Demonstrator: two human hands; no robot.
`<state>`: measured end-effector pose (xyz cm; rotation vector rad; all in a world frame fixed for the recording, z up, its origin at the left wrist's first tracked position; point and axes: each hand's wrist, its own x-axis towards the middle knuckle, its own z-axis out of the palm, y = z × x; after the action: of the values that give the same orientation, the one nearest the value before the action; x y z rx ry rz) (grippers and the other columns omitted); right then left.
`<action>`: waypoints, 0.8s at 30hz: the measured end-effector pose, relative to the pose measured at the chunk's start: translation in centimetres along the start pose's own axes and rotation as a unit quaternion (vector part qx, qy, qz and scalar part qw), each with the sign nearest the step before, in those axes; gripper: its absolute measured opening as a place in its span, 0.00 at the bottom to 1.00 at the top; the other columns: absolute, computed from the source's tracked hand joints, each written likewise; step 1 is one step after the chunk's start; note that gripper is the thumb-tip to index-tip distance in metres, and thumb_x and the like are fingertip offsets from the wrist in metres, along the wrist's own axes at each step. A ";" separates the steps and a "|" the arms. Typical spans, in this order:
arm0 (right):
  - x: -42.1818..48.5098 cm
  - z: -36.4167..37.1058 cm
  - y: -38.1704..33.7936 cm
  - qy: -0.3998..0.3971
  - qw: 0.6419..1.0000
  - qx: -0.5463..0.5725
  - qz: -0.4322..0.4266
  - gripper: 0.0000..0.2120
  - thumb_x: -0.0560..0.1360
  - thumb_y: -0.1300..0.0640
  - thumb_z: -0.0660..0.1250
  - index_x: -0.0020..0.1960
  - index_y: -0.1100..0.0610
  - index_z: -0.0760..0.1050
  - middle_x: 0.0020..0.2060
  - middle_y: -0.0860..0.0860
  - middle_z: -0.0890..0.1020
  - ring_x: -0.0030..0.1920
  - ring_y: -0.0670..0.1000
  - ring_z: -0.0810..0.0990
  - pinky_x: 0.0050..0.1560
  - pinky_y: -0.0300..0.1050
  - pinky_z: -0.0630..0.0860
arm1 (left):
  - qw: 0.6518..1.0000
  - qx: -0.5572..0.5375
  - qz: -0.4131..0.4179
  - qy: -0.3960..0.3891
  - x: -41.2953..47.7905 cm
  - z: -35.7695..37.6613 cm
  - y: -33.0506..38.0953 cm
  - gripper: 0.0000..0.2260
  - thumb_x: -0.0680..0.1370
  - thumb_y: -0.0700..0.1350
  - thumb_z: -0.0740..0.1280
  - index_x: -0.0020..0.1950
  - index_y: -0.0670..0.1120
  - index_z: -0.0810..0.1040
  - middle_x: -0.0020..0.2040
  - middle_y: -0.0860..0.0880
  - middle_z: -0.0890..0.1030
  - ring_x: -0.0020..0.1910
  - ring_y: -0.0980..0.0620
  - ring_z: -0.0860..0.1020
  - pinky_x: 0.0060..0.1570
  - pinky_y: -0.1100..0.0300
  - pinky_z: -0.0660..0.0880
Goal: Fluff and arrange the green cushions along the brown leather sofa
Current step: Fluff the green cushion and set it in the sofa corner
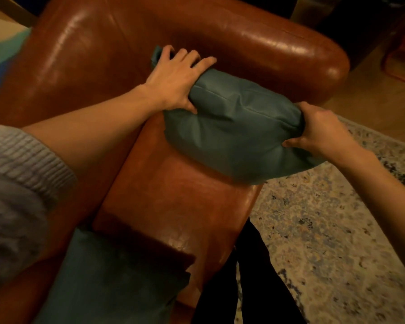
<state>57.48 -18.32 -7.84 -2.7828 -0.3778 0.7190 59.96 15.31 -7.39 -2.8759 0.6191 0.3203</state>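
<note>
Now the left hand (pixel 173 83) and right hand (pixel 320 129) are gripping opposite ends of the green cushion (pixel 239 129) stretching lengthwise between them.

A plump teal-green cushion (pixel 239 127), creased and seamed along its top, sits at the far end of the glossy brown leather sofa (pixel 168 202) seat, near the rounded arm. Its right corner overhangs the seat's front edge. A left hand (pixel 173 83) and a right hand (pixel 318 129) grip its two ends. A second green cushion (pixel 117 277) lies at the seat's near end, against the backrest.
</note>
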 end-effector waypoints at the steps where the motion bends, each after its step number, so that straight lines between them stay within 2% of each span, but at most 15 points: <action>1: 0.0 0.1 -0.1 -0.003 1.000 -0.003 0.000 0.47 0.62 0.47 0.81 0.73 0.55 0.63 0.64 0.60 0.75 0.64 0.63 0.74 0.63 0.62 0.73 | 1.000 0.001 0.005 -0.004 -0.2 0.1 -0.1 0.55 0.61 0.67 0.76 0.79 0.51 0.51 0.69 0.40 0.69 0.66 0.37 0.69 0.66 0.37 0.61; 3: -0.2 0.4 -0.8 -0.004 1.000 0.010 -0.003 0.55 0.60 0.41 0.81 0.77 0.53 0.55 0.68 0.60 0.70 0.67 0.64 0.70 0.67 0.63 0.70 | 1.000 -0.005 0.018 -0.022 -0.5 0.2 -0.4 0.57 0.61 0.68 0.75 0.80 0.53 0.48 0.71 0.41 0.67 0.68 0.37 0.67 0.68 0.37 0.59; 6: -0.1 0.8 -2.3 -0.012 0.999 0.045 -0.005 0.61 0.58 0.39 0.81 0.79 0.49 0.49 0.71 0.60 0.67 0.69 0.64 0.69 0.69 0.63 0.69 | 0.997 -0.032 0.026 -0.059 -0.4 -0.2 -0.5 0.54 0.61 0.69 0.75 0.78 0.52 0.54 0.72 0.42 0.68 0.69 0.37 0.68 0.69 0.36 0.59; 9: 0.0 0.1 -2.6 0.018 0.999 0.044 -0.023 0.53 0.58 0.42 0.82 0.75 0.50 0.59 0.67 0.56 0.75 0.66 0.63 0.74 0.63 0.63 0.74 | 0.997 -0.039 0.025 -0.061 0.2 -1.3 -0.1 0.48 0.61 0.67 0.76 0.74 0.52 0.61 0.67 0.43 0.73 0.65 0.37 0.72 0.65 0.37 0.63; 13: -1.0 -0.6 -1.3 0.062 0.997 0.047 -0.029 0.42 0.60 0.45 0.82 0.69 0.51 0.68 0.61 0.56 0.80 0.61 0.61 0.78 0.59 0.59 0.77 | 0.997 -0.040 0.044 -0.044 1.0 -2.4 0.7 0.46 0.61 0.67 0.76 0.73 0.52 0.63 0.64 0.44 0.74 0.63 0.38 0.73 0.62 0.39 0.64; 20: -0.8 -0.2 0.0 0.029 0.997 0.066 -0.024 0.45 0.57 0.37 0.78 0.69 0.50 0.67 0.61 0.56 0.79 0.61 0.60 0.77 0.61 0.61 0.75 | 0.997 -0.033 0.049 -0.059 2.1 -1.9 2.4 0.49 0.60 0.68 0.76 0.74 0.51 0.61 0.66 0.43 0.73 0.64 0.38 0.72 0.64 0.38 0.64; 24: -1.3 -0.3 0.3 0.053 0.993 0.089 -0.055 0.42 0.59 0.41 0.79 0.69 0.52 0.70 0.62 0.55 0.79 0.62 0.58 0.77 0.63 0.59 0.74 | 0.997 -0.013 0.067 -0.033 1.9 -2.7 2.1 0.45 0.61 0.68 0.75 0.71 0.49 0.64 0.60 0.42 0.76 0.59 0.38 0.75 0.61 0.40 0.64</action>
<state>56.54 -19.04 -7.11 -2.5964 -0.4194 0.5479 61.24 12.08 -5.55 -2.8409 0.8042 0.4450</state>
